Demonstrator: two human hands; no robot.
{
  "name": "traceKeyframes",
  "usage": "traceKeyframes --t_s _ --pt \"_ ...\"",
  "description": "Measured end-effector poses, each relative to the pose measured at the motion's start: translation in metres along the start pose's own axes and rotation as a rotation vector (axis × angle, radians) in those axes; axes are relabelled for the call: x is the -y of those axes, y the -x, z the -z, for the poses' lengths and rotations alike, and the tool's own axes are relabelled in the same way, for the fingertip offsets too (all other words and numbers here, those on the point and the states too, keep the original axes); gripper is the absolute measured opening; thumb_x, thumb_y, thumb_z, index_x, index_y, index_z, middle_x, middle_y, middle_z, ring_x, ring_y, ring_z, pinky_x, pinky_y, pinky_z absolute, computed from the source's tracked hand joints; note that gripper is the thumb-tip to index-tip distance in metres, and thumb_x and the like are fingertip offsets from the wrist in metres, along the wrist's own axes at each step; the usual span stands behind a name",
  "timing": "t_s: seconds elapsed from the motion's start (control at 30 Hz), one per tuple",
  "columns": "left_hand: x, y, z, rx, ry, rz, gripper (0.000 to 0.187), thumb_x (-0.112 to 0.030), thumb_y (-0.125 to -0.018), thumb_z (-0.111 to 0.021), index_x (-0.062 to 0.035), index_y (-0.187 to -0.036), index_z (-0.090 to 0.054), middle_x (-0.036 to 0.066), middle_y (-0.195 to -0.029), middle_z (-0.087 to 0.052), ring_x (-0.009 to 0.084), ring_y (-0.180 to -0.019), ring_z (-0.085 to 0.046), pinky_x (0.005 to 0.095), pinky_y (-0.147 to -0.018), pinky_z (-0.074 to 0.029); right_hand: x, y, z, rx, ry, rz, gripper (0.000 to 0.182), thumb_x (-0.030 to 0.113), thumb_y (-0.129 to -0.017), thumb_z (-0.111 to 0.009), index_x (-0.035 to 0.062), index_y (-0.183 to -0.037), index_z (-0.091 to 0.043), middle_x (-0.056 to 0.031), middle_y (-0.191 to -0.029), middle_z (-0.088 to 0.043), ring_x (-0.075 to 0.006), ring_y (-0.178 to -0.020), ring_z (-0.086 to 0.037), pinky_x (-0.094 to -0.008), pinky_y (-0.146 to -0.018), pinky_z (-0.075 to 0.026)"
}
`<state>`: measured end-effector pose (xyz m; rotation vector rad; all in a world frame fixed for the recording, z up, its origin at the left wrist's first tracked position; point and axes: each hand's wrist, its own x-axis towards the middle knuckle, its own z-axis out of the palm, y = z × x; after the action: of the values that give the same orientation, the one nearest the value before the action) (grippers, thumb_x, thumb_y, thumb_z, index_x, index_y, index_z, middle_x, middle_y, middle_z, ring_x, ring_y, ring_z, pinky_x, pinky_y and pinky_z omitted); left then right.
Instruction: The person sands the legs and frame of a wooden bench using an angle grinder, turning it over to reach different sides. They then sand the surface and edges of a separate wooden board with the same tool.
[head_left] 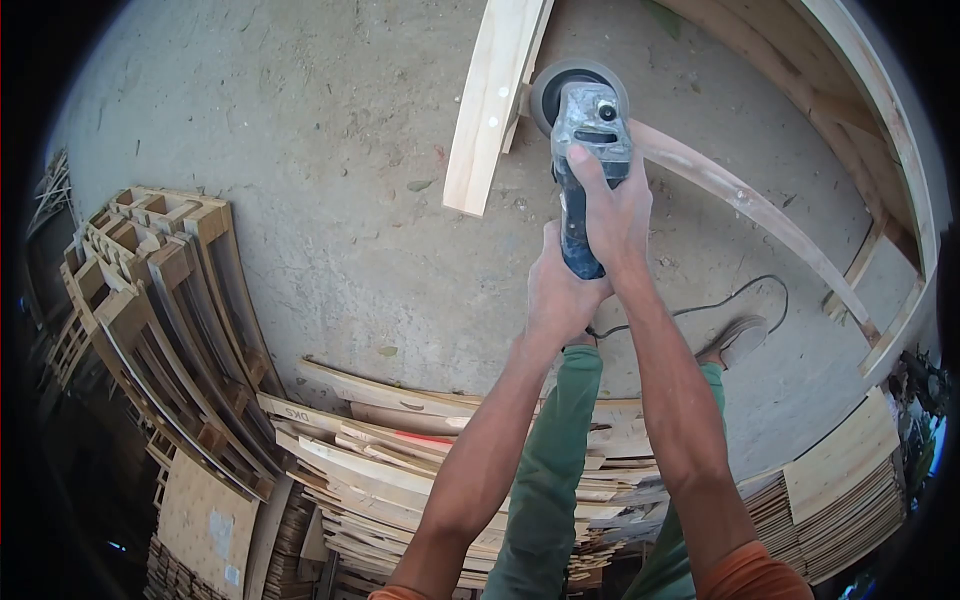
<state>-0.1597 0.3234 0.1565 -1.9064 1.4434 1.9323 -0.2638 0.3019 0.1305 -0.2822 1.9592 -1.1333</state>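
we can make out one marking: dark letters [291, 412], which we read as "dks", on the face of a pale board [332, 424] just to the right of the stacked pallets [190, 330]. below those same pallets, a plywood sheet [192, 500] carries two pale patches [221, 530], too unclear for us to read.

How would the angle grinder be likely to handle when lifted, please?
The angle grinder probably feels rather heavy, as both the left hand and right hand grip it. It may be front-heavy, as its wide disc sits at the far end. Its hard-looking casing should stay stiff.
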Motion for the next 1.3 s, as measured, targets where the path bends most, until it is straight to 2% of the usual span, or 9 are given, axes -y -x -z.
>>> traceKeyframes --t_s 0.1,0.13,0.23,0.5,0.57,0.77,0.83,1.23,1.3 --pt "0.001 -0.004 0.004 -0.002 0.011 -0.020 0.071 -0.029 -0.074 -0.085 -0.0019 -0.129 -0.049 0.020 -0.118 -0.068 0.0340 -0.110 -0.068 0.0422 -0.093 -0.051 0.007 -0.001 -0.003 0.023 -0.018 -0.011 0.076 0.055 -0.083 -0.076 -0.0044 -0.126 -0.058 -0.0192 -0.105 -0.074 -0.0253 -0.095 -0.073 -0.0360 -0.088 -0.055" --pt "0.001 -0.004 0.006 -0.001 0.010 -0.018 0.071 -0.029 -0.074 -0.085 -0.0019 -0.129 -0.049 0.020 -0.118 -0.068 0.0340 -0.110 -0.068 0.0422 -0.093 -0.051 0.009 -0.001 -0.003 0.040 -0.024 -0.027 0.073 0.051 -0.087 -0.073 -0.0048 -0.132 -0.058 -0.0171 -0.110 -0.072 -0.0214 -0.096 -0.070 -0.0338 -0.088 -0.054" --pt "-0.005 -0.005 0.007 0.023 -0.019 0.000 0.076 -0.028 -0.074 -0.086 -0.0018 -0.134 -0.048 0.019 -0.120 -0.068 0.0318 -0.111 -0.068 0.0414 -0.094 -0.051 0.011 0.000 -0.001 0.025 -0.020 -0.056 0.073 0.052 -0.087 -0.074 -0.0047 -0.130 -0.059 -0.0173 -0.109 -0.073 -0.0225 -0.095 -0.071 -0.0341 -0.087 -0.054" --pt "0.007 0.000 -0.002 -0.007 0.052 -0.036 0.069 -0.026 -0.075 -0.085 -0.0020 -0.128 -0.049 0.019 -0.116 -0.068 0.0323 -0.107 -0.068 0.0413 -0.092 -0.052 -0.001 0.002 0.002 0.058 0.032 -0.006 0.073 0.052 -0.086 -0.075 -0.0053 -0.128 -0.058 -0.0186 -0.106 -0.073 -0.0225 -0.095 -0.071 -0.0344 -0.088 -0.054" --pt "0.002 0.005 -0.002 0.015 0.028 0.000 0.068 -0.026 -0.075 -0.086 -0.0020 -0.127 -0.049 0.019 -0.114 -0.068 0.0321 -0.106 -0.068 0.0412 -0.091 -0.052 -0.001 0.005 0.010 0.057 -0.034 -0.041 0.083 0.056 -0.083 -0.076 -0.0059 -0.133 -0.052 -0.0207 -0.105 -0.074 -0.0264 -0.097 -0.074 -0.0355 -0.087 -0.057" --pt "0.007 0.008 -0.011 0.010 0.027 0.024 0.065 -0.026 -0.075 -0.086 -0.0021 -0.122 -0.049 0.019 -0.111 -0.069 0.0319 -0.103 -0.069 0.0418 -0.089 -0.052 -0.008 0.010 0.012 0.014 -0.016 -0.028 0.080 0.051 -0.083 -0.078 -0.0048 -0.134 -0.052 -0.0188 -0.106 -0.074 -0.0240 -0.096 -0.073 -0.0357 -0.086 -0.056" --pt "0.007 0.007 -0.006 -0.012 0.047 0.031 0.064 -0.026 -0.074 -0.086 -0.0020 -0.121 -0.049 0.020 -0.110 -0.069 0.0318 -0.102 -0.070 0.0419 -0.088 -0.052 -0.005 0.012 0.005 0.037 -0.015 -0.023 0.071 0.047 -0.088 -0.075 -0.0051 -0.132 -0.056 -0.0181 -0.112 -0.072 -0.0222 -0.100 -0.070 -0.0343 -0.091 -0.053" --pt "0.012 0.003 0.002 -0.029 0.044 -0.035 0.062 -0.025 -0.075 -0.086 -0.0013 -0.119 -0.049 0.020 -0.107 -0.070 0.0318 -0.100 -0.071 0.0412 -0.086 -0.053 -0.004 0.013 -0.001 0.024 0.001 -0.015 0.070 0.050 -0.087 -0.074 -0.0042 -0.129 -0.058 -0.0174 -0.110 -0.072 -0.0215 -0.096 -0.070 -0.0339 -0.088 -0.054" --pt "0.012 0.005 -0.001 0.042 0.029 0.040 0.064 -0.026 -0.075 -0.086 -0.0016 -0.121 -0.049 0.019 -0.110 -0.069 0.0318 -0.103 -0.070 0.0414 -0.088 -0.053 -0.012 0.014 0.001 0.015 -0.004 0.002 0.069 0.049 -0.087 -0.074 -0.0040 -0.129 -0.058 -0.0168 -0.109 -0.072 -0.0210 -0.094 -0.070 -0.0334 -0.086 -0.054"
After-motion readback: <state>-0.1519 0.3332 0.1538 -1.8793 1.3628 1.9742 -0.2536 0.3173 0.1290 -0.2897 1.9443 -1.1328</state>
